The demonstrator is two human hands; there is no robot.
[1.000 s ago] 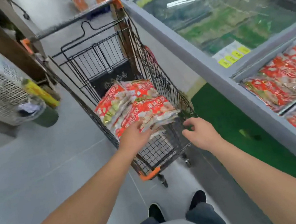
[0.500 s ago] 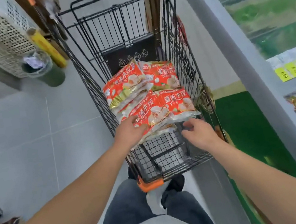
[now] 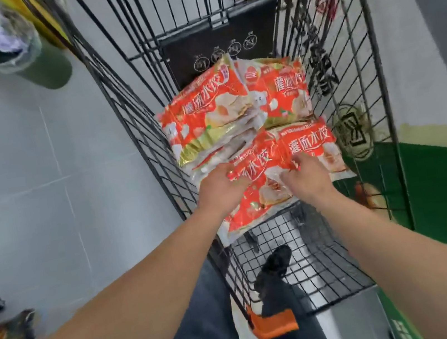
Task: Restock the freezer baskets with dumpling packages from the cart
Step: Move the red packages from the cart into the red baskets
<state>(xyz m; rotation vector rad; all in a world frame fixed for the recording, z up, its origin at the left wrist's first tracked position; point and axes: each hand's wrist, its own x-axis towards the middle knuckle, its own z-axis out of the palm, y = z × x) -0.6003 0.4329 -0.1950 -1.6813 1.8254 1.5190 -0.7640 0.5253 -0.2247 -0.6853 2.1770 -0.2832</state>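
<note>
A black wire shopping cart (image 3: 132,119) fills the middle of the view. Inside it lie stacks of red and white dumpling packages (image 3: 207,113). The nearest top package (image 3: 264,192) is crumpled at its middle. My left hand (image 3: 221,188) grips that package at its left side. My right hand (image 3: 304,177) pinches it at the right, fingers curled into the plastic. A second red package (image 3: 311,140) lies just beyond my right hand. The freezer baskets are out of view.
A green bin (image 3: 23,57) with paper in it stands on the grey tiled floor at the upper left. The grey freezer wall (image 3: 414,51) with a green base runs along the right of the cart. My shoe (image 3: 275,263) shows through the cart's wire bottom.
The view has dropped closer over the cart and the freezer top has left the frame. My right hand moved from the cart's rim onto the nearest package; both hands now hold it.
</note>
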